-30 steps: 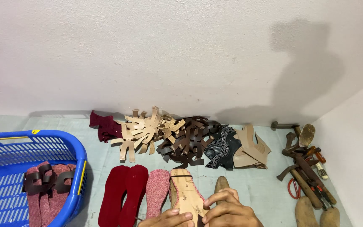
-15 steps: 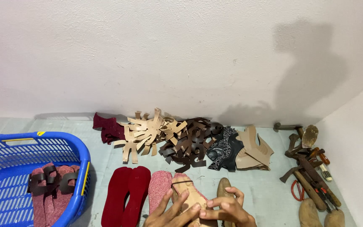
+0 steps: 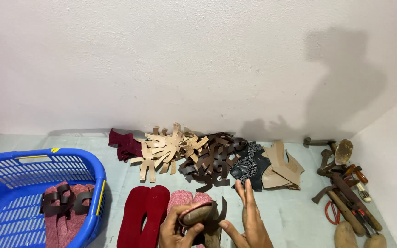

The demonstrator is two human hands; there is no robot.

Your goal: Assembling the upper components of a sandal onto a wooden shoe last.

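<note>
At the bottom centre of the frame the left hand (image 3: 176, 228) grips a sandal in the making (image 3: 197, 215), its tan sole turned up and tilted, with a dark brown strap (image 3: 217, 212) hanging off its far side; the fingers wrap under the sole and the thumb sits on top. The right hand (image 3: 250, 219) stands just beside it, open, fingers stretched upward and holding nothing, its thumb close to the strap. Judging by this, the piece is partly assembled: a strap is on the sole, though whether it is fixed cannot be told. Directly below the hands, on the floor (image 3: 295, 216), lie a pair of dark red soles (image 3: 144, 216) and a pinkish one (image 3: 182, 198), still bare of straps. In the lower left, a blue basket (image 3: 90, 167) holds pinkish sandals (image 3: 65, 209) with dark straps already on, seemingly finished. Along the wall in mid-frame lie piles of cut strap pieces (image 3: 180, 149), tan, brown, maroon and black, so much stock looks unused. At the right edge lies a heap of tools (image 3: 345, 190), with wooden lasts (image 3: 345, 234) in the lower right corner.
</note>
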